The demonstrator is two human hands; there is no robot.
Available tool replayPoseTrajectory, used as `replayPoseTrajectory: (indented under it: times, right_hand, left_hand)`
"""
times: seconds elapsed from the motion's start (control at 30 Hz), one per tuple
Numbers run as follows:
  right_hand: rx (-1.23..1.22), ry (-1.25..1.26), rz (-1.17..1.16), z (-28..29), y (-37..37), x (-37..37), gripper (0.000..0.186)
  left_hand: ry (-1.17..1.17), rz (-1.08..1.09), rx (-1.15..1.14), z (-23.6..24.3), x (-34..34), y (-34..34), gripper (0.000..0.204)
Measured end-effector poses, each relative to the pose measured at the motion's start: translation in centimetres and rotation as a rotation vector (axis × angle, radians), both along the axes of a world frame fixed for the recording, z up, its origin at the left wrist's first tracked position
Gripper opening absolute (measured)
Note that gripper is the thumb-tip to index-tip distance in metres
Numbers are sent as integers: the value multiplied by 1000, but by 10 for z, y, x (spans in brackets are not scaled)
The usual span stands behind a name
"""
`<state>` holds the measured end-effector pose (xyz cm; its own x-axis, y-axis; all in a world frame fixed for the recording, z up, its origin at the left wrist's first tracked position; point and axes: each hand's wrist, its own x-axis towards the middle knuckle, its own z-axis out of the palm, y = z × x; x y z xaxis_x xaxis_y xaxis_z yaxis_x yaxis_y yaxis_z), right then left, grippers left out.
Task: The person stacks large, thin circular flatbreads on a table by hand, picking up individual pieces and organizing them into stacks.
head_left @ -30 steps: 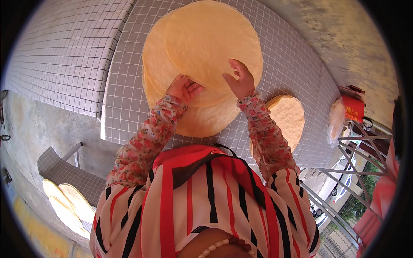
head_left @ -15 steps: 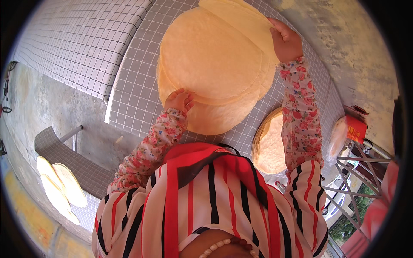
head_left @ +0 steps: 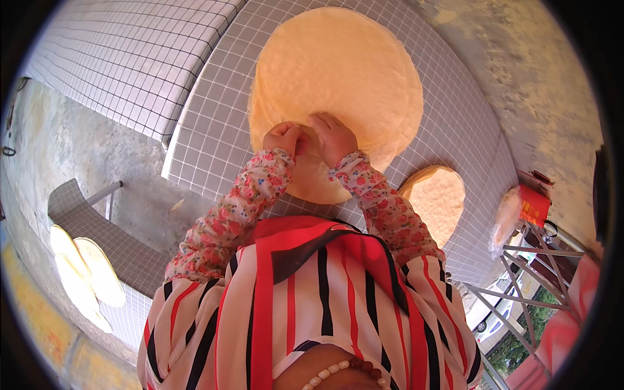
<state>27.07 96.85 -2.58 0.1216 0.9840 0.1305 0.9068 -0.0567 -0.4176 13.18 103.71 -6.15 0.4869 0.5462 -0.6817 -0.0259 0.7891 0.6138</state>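
Note:
A pile of large, thin, pale-yellow round sheets (head_left: 335,65) lies on a grey checked table surface (head_left: 214,123), its lower sheets showing toward me. At the pile's near part, my left hand (head_left: 286,140) has its fingers closed on a sheet edge. Close beside it, my right hand (head_left: 331,136) has curled fingers at the same edge, with the fingertips partly hidden. To the right, a smaller stack of round sheets (head_left: 435,195) is partly covered by my right sleeve.
A white checked surface (head_left: 130,58) adjoins at upper left. Lower left, pale rounds (head_left: 97,273) lie on a lower checked board. At right are a clear plastic bag (head_left: 504,221), a red box (head_left: 533,207) and metal framework (head_left: 526,299), with a car beyond.
My right hand, at the pile's far right with a lifted sheet half a second ago, has come down beside my left hand. The top sheet now lies flat.

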Motion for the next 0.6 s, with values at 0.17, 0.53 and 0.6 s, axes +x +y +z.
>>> replayPoseTrajectory:
  times: [0.17, 0.53, 0.6]
  right_hand:
    - [69, 43, 48, 5, 0, 1, 28]
    - [223, 77, -145, 189, 37, 111, 26]
    - [269, -52, -33, 174, 33, 96, 26]
  left_hand:
    - [-25, 68, -82, 14, 10, -8, 13]
    - [149, 242, -93, 18, -24, -8, 36]
    - [157, 304, 59, 22, -21, -8, 35]
